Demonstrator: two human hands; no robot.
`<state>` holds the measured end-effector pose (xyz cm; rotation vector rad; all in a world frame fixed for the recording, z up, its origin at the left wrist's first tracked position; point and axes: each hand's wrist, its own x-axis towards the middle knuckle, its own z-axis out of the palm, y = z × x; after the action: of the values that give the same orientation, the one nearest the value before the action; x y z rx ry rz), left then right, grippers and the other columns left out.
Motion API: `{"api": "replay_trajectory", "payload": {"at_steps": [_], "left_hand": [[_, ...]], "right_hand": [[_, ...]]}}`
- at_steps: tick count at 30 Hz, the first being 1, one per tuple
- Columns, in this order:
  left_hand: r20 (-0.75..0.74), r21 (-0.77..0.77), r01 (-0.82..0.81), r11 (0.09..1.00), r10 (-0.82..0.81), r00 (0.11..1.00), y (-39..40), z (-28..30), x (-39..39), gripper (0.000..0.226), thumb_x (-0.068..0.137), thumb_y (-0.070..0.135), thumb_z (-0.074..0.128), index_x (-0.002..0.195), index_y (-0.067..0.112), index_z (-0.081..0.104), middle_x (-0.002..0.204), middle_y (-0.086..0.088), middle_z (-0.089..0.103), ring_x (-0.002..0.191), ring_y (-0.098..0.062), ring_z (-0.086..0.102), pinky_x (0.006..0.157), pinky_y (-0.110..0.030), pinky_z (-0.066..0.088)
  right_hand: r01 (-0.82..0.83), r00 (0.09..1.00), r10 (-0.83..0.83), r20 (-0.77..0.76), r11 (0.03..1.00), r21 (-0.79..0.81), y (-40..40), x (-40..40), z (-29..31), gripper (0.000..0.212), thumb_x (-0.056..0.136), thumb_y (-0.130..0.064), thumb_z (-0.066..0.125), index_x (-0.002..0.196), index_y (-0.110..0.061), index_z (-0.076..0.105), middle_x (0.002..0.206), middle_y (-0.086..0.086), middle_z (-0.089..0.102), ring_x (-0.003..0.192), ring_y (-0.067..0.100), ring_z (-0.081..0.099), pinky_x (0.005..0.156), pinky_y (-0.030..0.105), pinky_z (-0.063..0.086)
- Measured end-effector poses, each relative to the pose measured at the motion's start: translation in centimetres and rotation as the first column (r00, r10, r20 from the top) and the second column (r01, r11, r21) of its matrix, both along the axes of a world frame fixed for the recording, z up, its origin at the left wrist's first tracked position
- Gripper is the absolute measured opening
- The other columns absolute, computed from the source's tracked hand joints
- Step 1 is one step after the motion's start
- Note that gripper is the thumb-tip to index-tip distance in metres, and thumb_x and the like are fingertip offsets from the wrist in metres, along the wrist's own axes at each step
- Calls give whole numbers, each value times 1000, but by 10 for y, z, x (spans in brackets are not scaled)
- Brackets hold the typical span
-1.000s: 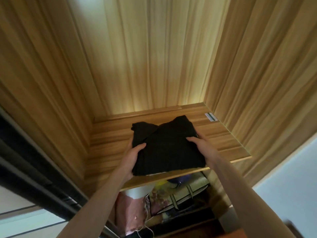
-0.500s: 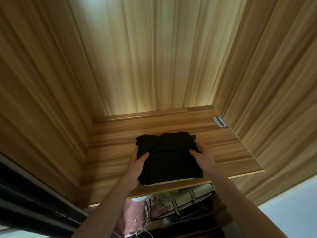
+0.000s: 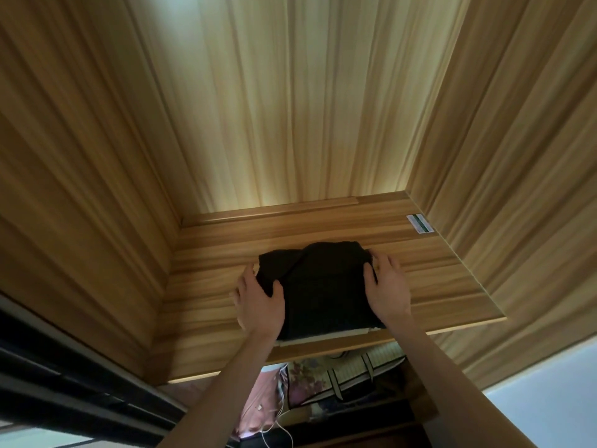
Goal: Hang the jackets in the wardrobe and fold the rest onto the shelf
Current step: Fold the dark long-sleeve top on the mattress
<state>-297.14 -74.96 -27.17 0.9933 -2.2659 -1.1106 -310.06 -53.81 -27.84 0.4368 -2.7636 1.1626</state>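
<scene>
Clearly the step in hand is the second half of the task: a folded black garment [image 3: 323, 286] lies flat on the wooden shelf [image 3: 436, 286] inside the wardrobe, its near edge close to the shelf's front lip, with a thin pale layer showing beneath that edge. The left hand [image 3: 258, 302] grips the garment's left side, thumb curled over the top of the cloth and fingers [image 3: 247, 274] wrapped round its edge. The right hand [image 3: 387, 286] presses on the right side, its fingers [image 3: 384, 261] bent over the far right corner and bunching the cloth there. Between the two sets of fingers the fabric lies smooth.

Next, I judge, the pile wants a small push away from the lip or a squaring of its corners, then a clean release with both hands so the fold does not slip apart.

Beyond the fingertips the shelf runs bare to the lit back panel [image 3: 290, 108]; a small label [image 3: 420, 223] sits far right of the right fingers, by the side wall. Below the wrists, under the shelf, a patterned storage bag [image 3: 339, 383] and a white cable [image 3: 277, 428] show in the lower compartment.
</scene>
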Motion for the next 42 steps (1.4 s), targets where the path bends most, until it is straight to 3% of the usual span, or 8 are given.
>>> {"api": "replay_trajectory", "payload": {"at_steps": [3,5,8,12,19,25,31,42], "left_hand": [[-8,-510,104,854,-126,992,10,2,0,43,103,27,55,144,14,56,143,-8,58,136,-31,49,119,-51,36],[79,-616,252,747,-259,963,17,-2,-5,45,107,32,48,147,14,57,151,-8,56,145,-29,45,127,-50,26],[218,-537,387,750,-320,922,15,-20,-8,57,110,45,37,159,18,41,165,-6,40,157,-24,27,131,-43,14],[219,-405,437,803,-379,899,4,-46,-3,65,107,54,25,164,22,30,172,0,23,161,-16,8,132,-41,9],[247,-399,439,805,-366,897,5,-33,2,64,110,50,31,166,21,22,170,0,29,160,-17,15,131,-43,14],[219,-579,323,749,-238,946,3,-3,40,59,108,44,34,158,15,42,155,-6,54,148,-27,43,127,-49,28],[215,-686,233,689,-115,970,-7,21,111,52,108,41,39,153,17,46,156,-7,52,149,-27,41,127,-48,27],[82,-659,-154,736,275,958,-2,65,356,50,109,42,44,152,16,53,158,-5,51,153,-28,37,126,-52,28]], "right_hand": [[-158,947,174,-269,984,82,-10,9,0,42,109,-31,45,149,-19,51,149,1,52,136,18,50,112,36,43],[-252,921,299,-249,946,202,-18,14,-5,50,110,-39,41,157,-21,43,163,1,40,153,18,33,123,40,31],[-284,930,339,-142,909,305,-21,14,-22,62,108,-55,28,163,-27,27,171,-4,23,159,13,12,129,43,18],[-239,954,284,-93,911,337,-18,14,-40,67,107,-64,19,164,-30,23,171,-6,22,159,10,10,130,42,16],[-217,952,280,-122,903,371,-22,18,-34,65,108,-58,25,164,-25,26,169,-3,28,158,11,14,129,41,13],[-213,937,284,-205,926,312,-27,57,-10,61,110,-51,28,160,-18,35,165,2,38,157,16,24,128,47,21],[-284,873,391,-292,893,348,-48,122,24,61,108,-51,33,157,-17,42,162,3,43,155,18,30,126,48,27],[-585,685,662,-303,749,311,-104,291,81,64,105,-52,35,152,-10,50,153,11,55,145,30,47,124,49,29]]}}
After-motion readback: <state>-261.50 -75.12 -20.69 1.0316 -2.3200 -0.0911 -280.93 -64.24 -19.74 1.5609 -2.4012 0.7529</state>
